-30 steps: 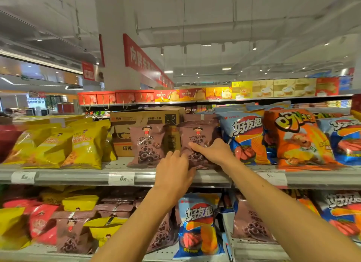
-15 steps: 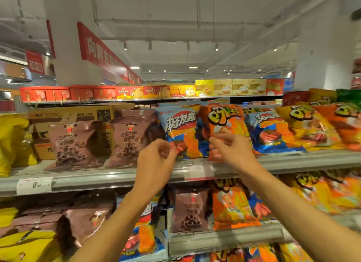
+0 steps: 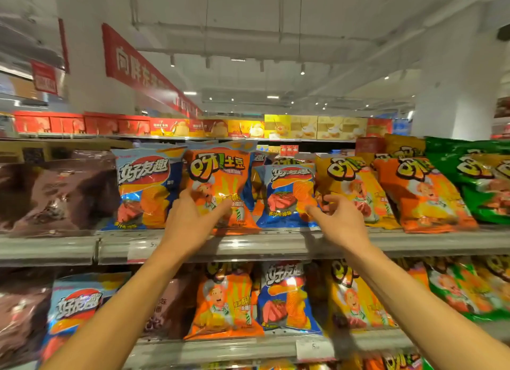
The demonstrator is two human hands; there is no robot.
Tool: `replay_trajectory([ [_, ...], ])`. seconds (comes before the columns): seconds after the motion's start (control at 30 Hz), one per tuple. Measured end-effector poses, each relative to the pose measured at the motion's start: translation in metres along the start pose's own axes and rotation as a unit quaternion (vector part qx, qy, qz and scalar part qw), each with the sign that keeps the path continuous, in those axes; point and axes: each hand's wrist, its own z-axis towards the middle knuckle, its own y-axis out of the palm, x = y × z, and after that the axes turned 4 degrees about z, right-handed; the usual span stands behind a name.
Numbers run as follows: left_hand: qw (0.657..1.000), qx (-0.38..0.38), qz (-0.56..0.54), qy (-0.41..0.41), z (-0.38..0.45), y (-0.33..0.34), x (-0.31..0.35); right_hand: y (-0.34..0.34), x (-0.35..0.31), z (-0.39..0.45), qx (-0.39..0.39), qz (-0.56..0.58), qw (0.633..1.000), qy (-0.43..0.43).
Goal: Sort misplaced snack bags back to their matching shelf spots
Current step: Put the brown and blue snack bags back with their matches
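Single head view, close, facing forward at snack shelves [image 3: 248, 245]

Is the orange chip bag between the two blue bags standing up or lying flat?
Standing up. The orange bag stands on the shelf edge, label facing out, left hand touching its front.

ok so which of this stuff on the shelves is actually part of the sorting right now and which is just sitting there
In play:
- orange bag standing between two blue bags, left hand on it
- blue bag to its right, right hand reaching at it
- blue bag to its left

Just sitting there:
- brown bags
- green bags
- gift boxes on top
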Motion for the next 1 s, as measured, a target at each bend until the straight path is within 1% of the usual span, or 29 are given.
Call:
replay_trajectory([
  [0.1,0.999,-0.008,0.014,-0.035,0.011,0.006,0.002,0.000,0.000,0.021,-0.052,0.018,0.998,0.000],
  [0.2,0.997,-0.029,-0.009,-0.075,0.027,0.005,-0.002,0.007,-0.005,0.045,-0.131,0.068,0.988,0.036],
  [0.27,0.993,-0.052,-0.012,-0.102,0.037,0.004,-0.006,0.012,-0.012,0.060,-0.173,0.081,0.979,0.074],
  [0.33,0.990,-0.090,-0.011,-0.104,0.045,0.003,-0.009,0.015,-0.015,0.069,-0.214,0.082,0.967,0.113],
  [0.4,0.988,-0.122,-0.015,-0.091,0.052,0.004,-0.011,0.018,-0.015,0.075,-0.244,0.083,0.958,0.128],
  [0.47,0.985,-0.138,-0.025,-0.096,0.057,0.003,-0.012,0.023,-0.015,0.079,-0.261,0.082,0.951,0.144],
  [0.53,0.982,-0.142,-0.029,-0.122,0.059,0.000,-0.013,0.028,-0.017,0.079,-0.261,0.072,0.951,0.151],
  [0.6,0.979,-0.150,-0.026,-0.135,0.060,-0.002,-0.014,0.031,-0.019,0.078,-0.256,0.062,0.955,0.140],
  [0.67,0.979,-0.154,-0.032,-0.131,0.059,-0.004,-0.013,0.032,-0.020,0.077,-0.246,0.045,0.961,0.114],
  [0.73,0.980,-0.149,-0.046,-0.124,0.058,-0.004,-0.013,0.034,-0.017,0.076,-0.231,0.055,0.967,0.092],
  [0.83,0.981,-0.137,-0.064,-0.119,0.056,-0.001,-0.015,0.035,-0.015,0.067,-0.201,0.082,0.974,0.067],
  [1.0,0.980,-0.137,-0.107,-0.098,0.054,0.003,-0.013,0.024,-0.015,0.056,-0.119,0.070,0.990,0.015],
])
